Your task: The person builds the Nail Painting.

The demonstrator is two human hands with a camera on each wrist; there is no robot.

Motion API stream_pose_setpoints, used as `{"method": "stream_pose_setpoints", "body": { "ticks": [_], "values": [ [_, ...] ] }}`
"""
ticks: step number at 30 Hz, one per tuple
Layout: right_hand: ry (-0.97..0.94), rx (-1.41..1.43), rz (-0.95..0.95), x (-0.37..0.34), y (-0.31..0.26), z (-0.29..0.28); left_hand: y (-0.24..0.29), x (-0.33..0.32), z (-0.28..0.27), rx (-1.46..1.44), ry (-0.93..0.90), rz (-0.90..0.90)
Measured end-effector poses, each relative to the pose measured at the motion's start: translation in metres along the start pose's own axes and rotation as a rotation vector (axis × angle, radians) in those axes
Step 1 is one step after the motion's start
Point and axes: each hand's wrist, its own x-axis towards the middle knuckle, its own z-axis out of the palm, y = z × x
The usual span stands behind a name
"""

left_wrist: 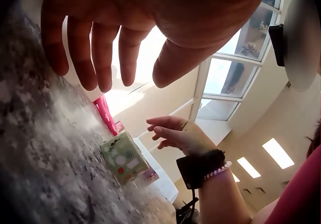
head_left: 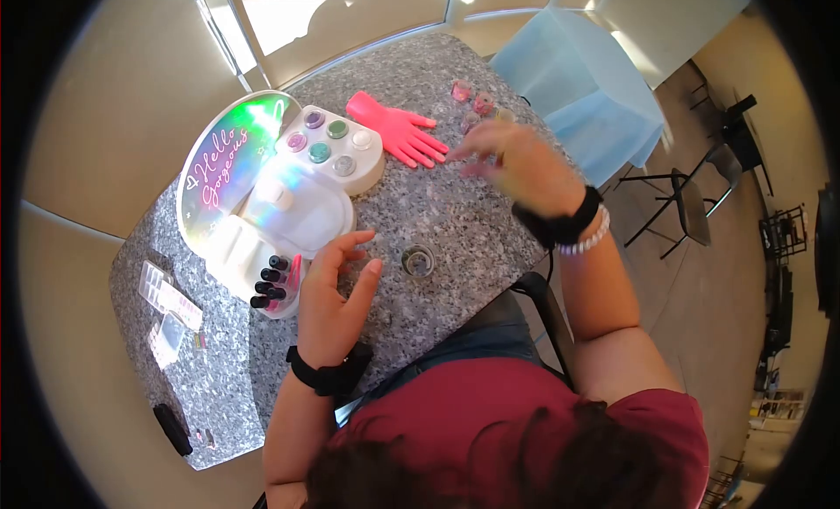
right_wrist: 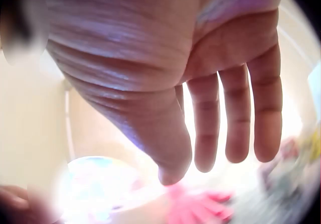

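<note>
Just below centre of the head frame, small jar [head_left: 417, 262] on the speckled table [head_left: 455, 312], right of left hand [head_left: 334, 308] with loosely bent fingers, holding nothing. Above centre, pink model hand [head_left: 398, 131], near right hand [head_left: 529, 163] with extended, blurred fingers, gripping nothing; cannot tell about contact. Just above that, toward upper right, more jars [head_left: 484, 103]. Left of centre, white stand [head_left: 325, 213] with six pots [head_left: 319, 152] and dark-capped bottles [head_left: 271, 286]. At upper right, blue cloth [head_left: 586, 71].
</note>
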Motion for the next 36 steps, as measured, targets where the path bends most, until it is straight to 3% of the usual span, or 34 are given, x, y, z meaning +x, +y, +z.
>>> {"method": "stream_pose_setpoints", "body": {
  "ticks": [2, 4, 5, 7, 9, 11, 13, 15, 16, 17, 18, 21, 33, 36],
  "values": [
    [0.294, -0.229, 0.098, 0.018, 0.053, -0.015, 0.003, -0.002, -0.001, 0.070, 0.002, 0.041],
    [0.375, -0.384, 0.244, 0.035, 0.120, -0.014, 0.002, -0.002, 0.000, 0.089, 0.007, 0.087],
    [0.374, -0.383, 0.243, 0.040, 0.122, -0.018, 0.002, -0.001, 0.001, 0.109, 0.009, 0.134],
    [0.108, -0.268, 0.355, 0.046, 0.126, -0.021, -0.001, 0.000, 0.001, 0.097, 0.008, 0.110],
    [0.071, -0.225, 0.320, 0.042, 0.132, -0.020, -0.002, 0.000, 0.000, 0.090, 0.016, 0.069],
    [0.225, -0.304, 0.297, 0.031, 0.096, -0.029, -0.004, 0.001, -0.002, 0.082, -0.004, 0.087],
    [0.258, -0.042, 0.218, 0.016, 0.036, -0.026, -0.001, 0.001, -0.002, 0.077, 0.015, 0.072],
    [0.201, 0.358, 0.069, -0.004, -0.008, 0.004, -0.002, 0.003, -0.003, 0.077, -0.044, 0.224],
    [0.093, 0.456, 0.038, -0.016, -0.028, 0.013, -0.002, 0.003, -0.004, 0.082, -0.041, 0.214],
    [-0.014, 0.552, 0.006, -0.027, -0.044, 0.023, -0.001, 0.004, -0.004, 0.201, -0.092, 0.318],
    [-0.019, 0.559, 0.004, -0.034, -0.054, 0.034, -0.001, 0.004, -0.004, 0.319, -0.146, 0.422],
    [-0.083, 0.491, -0.053, -0.049, -0.069, 0.055, -0.005, 0.004, 0.001, 0.319, -0.198, 0.399],
    [0.048, 0.422, -0.018, -0.063, -0.062, 0.082, -0.006, 0.002, 0.003, 0.383, -0.191, 0.376],
    [0.075, 0.269, -0.030, -0.063, -0.066, 0.083, -0.007, 0.002, 0.003, 0.372, -0.190, 0.375]
  ]
}}
